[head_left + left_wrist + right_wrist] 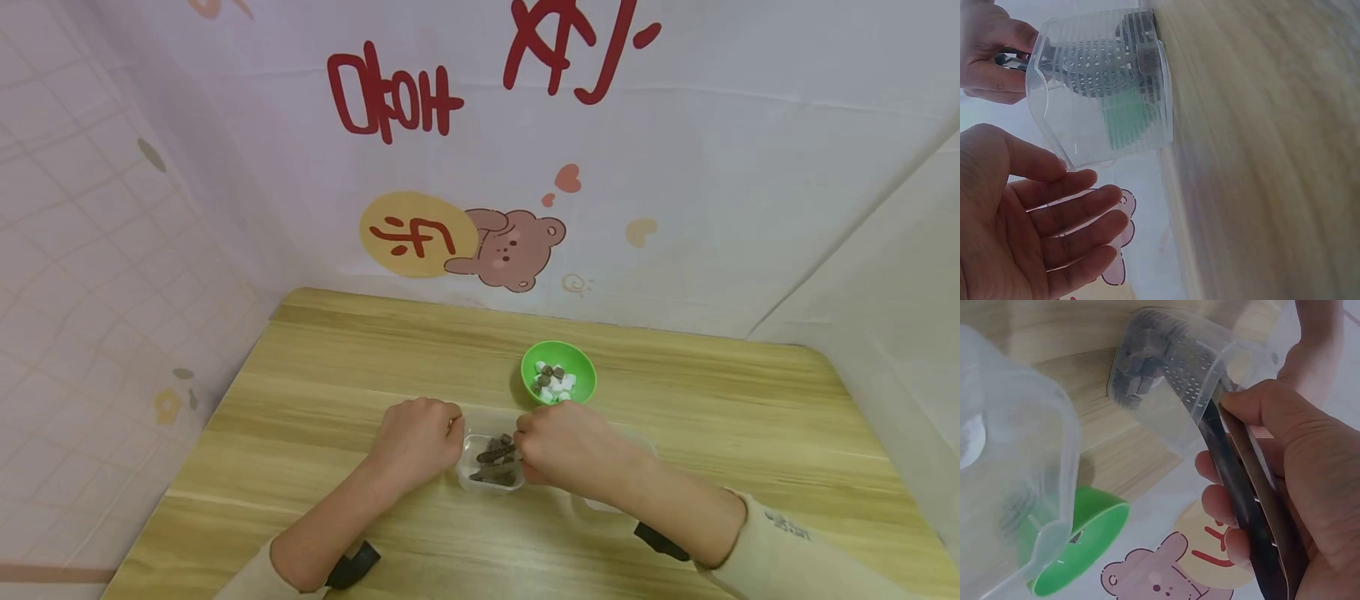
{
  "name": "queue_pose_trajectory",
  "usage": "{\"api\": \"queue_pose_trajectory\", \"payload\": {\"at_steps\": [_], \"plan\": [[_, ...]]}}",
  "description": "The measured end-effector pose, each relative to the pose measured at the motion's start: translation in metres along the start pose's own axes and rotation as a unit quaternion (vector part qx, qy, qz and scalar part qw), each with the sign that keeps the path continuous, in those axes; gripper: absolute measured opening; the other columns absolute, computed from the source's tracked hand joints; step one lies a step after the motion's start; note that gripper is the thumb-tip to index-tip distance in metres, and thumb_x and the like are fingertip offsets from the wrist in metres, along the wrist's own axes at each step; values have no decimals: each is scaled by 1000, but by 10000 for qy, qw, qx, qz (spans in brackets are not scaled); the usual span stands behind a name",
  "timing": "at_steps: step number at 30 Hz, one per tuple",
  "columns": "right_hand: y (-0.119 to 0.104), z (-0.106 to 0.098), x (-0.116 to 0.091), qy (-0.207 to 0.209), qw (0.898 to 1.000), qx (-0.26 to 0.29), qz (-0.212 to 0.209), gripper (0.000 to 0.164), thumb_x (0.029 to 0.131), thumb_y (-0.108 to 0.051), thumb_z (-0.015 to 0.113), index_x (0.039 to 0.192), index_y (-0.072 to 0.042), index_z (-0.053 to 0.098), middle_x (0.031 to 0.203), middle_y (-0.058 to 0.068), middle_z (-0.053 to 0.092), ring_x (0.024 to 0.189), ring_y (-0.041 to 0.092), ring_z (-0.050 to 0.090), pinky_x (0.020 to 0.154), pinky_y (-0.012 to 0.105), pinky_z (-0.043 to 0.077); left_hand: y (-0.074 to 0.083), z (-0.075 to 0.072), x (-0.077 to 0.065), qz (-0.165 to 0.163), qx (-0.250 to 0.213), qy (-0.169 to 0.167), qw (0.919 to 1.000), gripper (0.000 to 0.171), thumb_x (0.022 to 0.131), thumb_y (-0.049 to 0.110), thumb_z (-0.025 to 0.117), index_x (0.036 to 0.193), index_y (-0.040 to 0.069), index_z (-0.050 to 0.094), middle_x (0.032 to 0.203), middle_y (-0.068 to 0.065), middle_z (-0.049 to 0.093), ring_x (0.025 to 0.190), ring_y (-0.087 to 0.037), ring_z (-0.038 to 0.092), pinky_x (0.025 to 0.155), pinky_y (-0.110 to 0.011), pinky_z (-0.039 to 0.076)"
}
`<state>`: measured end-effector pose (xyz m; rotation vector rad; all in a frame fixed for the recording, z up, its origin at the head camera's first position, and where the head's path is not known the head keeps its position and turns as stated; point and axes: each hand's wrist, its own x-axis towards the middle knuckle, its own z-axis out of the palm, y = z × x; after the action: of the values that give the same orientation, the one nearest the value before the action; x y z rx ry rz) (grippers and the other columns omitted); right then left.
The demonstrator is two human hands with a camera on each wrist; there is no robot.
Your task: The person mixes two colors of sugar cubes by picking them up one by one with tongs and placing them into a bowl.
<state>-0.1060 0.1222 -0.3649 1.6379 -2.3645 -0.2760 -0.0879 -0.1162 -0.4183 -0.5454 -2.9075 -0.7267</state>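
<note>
A small clear plastic container [1063, 122] stands on the table between the hands, with dark brown cubes [1141, 381] in it. My left hand [416, 437] is at its left side; in the left wrist view thumb and index finger pinch a corner of the rim while the other fingers stay loose. My right hand [573, 450] grips dark metal tongs [1241, 481] by the handles. Their perforated heads [1191, 369] reach down into the container, among the cubes. Whether they hold a cube, I cannot tell.
Behind the container stands a green bowl [585, 379] holding white and brown cubes. A second clear container [1063, 444] sits to the right, partly hidden under the right forearm in the head view. A printed cloth [712, 208] hangs behind the wooden table [300, 375].
</note>
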Motion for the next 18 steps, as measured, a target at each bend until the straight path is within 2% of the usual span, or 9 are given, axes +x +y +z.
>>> {"api": "queue_pose_trajectory", "payload": {"at_steps": [9,15,18], "plan": [[1,-4,2,-56,9999,-149,-28,26,70,-19,79,61,-18,54,59,-9,46,52,6,34,45,22,34,0,0,0,43,20,31,10000,50,93,8,60,54,24,34,52,15,18,52,-2,17,43,-22,20],[5,-5,-1,-94,10000,-3,26,29,77,-28,82,65,-19,57,62,-10,48,54,6,41,48,22,36,-1,0,0,51,19,33,10000,50,94,7,59,55,24,32,53,15,17,53,-3,16,44,-22,18],[7,-5,-4,128,9997,163,102,31,77,-27,82,65,-19,55,63,-10,46,53,5,40,48,22,37,-1,1,0,65,44,61,10000,50,94,7,60,55,24,32,53,14,17,53,-3,15,44,-23,18]]}}
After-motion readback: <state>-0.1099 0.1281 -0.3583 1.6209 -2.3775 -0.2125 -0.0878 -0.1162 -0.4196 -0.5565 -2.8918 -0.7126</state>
